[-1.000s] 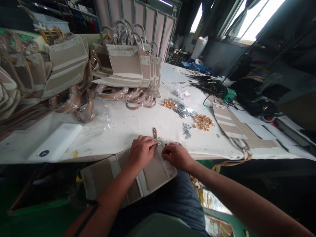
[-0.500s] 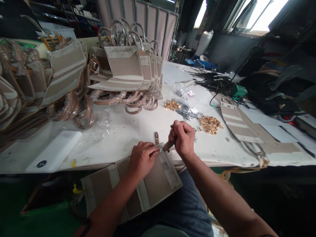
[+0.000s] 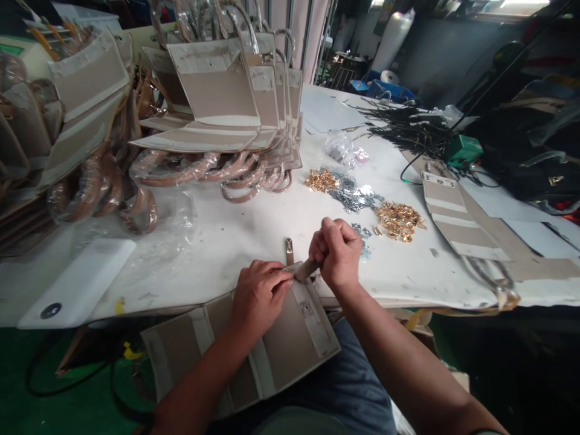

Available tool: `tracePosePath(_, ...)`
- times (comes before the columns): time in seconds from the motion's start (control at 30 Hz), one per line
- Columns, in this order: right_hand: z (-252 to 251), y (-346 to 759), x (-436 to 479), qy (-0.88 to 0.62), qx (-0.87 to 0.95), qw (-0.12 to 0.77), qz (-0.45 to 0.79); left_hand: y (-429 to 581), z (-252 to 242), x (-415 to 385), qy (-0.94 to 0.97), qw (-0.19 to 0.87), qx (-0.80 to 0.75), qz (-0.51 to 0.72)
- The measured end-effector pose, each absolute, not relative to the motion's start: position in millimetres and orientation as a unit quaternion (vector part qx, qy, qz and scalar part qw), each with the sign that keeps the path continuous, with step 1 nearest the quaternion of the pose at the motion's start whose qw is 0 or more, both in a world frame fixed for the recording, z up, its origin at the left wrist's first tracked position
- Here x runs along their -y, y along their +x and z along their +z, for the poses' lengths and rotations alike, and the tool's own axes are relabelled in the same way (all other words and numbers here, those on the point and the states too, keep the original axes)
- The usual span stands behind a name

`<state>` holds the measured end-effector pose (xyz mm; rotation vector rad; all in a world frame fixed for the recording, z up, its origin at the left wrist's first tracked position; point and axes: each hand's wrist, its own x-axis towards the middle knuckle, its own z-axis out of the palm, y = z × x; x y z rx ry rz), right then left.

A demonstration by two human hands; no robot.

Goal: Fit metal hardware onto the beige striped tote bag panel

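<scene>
Right hand (image 3: pixel 338 254) fisted round tool (image 3: pixel 307 270), tip at corner of panel (image 3: pixel 294 344); left hand (image 3: pixel 259 296) part-curled on panel just beside, can't tell if gripping. Seemingly working tool there; next needs panel steady.

White-topped table (image 3: pixel 217 241) mid-frame, green floor (image 3: pixel 22 374) btm L, pale-pink metal-ribbed partition (image 3: pixel 301 21) top ctr, grey wall (image 3: pixel 439 54), bright window (image 3: pixel 516 6) upper R

You are in a workshop: your table (image 3: pixel 217 241) carries stacked bag panels (image 3: pixel 220 93) with plastic-wrapped handles (image 3: pixel 93 190), heaps of gold-coloured fittings (image 3: pixel 399 221) and tangled black cords (image 3: pixel 408 124)
</scene>
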<state>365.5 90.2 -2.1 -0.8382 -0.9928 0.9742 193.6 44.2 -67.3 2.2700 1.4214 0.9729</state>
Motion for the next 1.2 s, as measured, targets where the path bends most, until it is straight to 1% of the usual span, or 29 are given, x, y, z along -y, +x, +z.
tracePosePath(0.17, 6.7, 351.1, -76.5, -0.335, 0.628, 0.591, 0.38, 191.6, -68.4, -46.6, 0.768, 0.164, -0.52, 0.336)
tracePosePath(0.27, 12.1, 347.9, -72.5, -0.317, 0.678, 0.544, 0.38, 187.1, -60.1, -48.6, 0.764, 0.197, -0.527, 0.316)
tracePosePath(0.43, 4.6, 355.0, -62.4, -0.351, 0.648, 0.54, 0.407, 184.3, -27.1, -52.4, 0.742, 0.234, -0.616, 0.122)
tracePosePath(0.63, -0.4, 360.0, -59.4, -0.38, 0.57, 0.574, 0.45, 189.0, -13.4, -75.3, 0.725, 0.262, -0.635, 0.05)
tracePosePath(0.73, 6.8, 354.6, -62.8, -0.364, 0.566, 0.591, 0.444, 188.3, -15.7, -83.9, 0.723, 0.278, -0.632, 0.037)
tracePosePath(0.8, 12.8, 347.2, -64.0, -0.346, 0.581, 0.578, 0.457, 188.0, -17.7, -85.0, 0.722, 0.281, -0.631, 0.039)
tracePosePath(0.93, 20.4, 330.6, -64.7, -0.323, 0.653, 0.497, 0.471, 189.9, -18.7, -81.9, 0.721, 0.28, -0.631, 0.056)
tracePosePath(1.07, 16.6, 327.4, -67.7, -0.32, 0.723, 0.429, 0.436, 189.7, -19.3, -80.7, 0.718, 0.287, -0.631, 0.059)
tracePosePath(1.13, 13.1, 331.5, -69.9, -0.33, 0.726, 0.427, 0.428, 187.8, -21.1, -80.5, 0.715, 0.289, -0.634, 0.06)
tracePosePath(1.2, 12.3, 337.0, -72.0, -0.348, 0.694, 0.449, 0.443, 185.9, -23.5, -79.8, 0.713, 0.288, -0.636, 0.066)
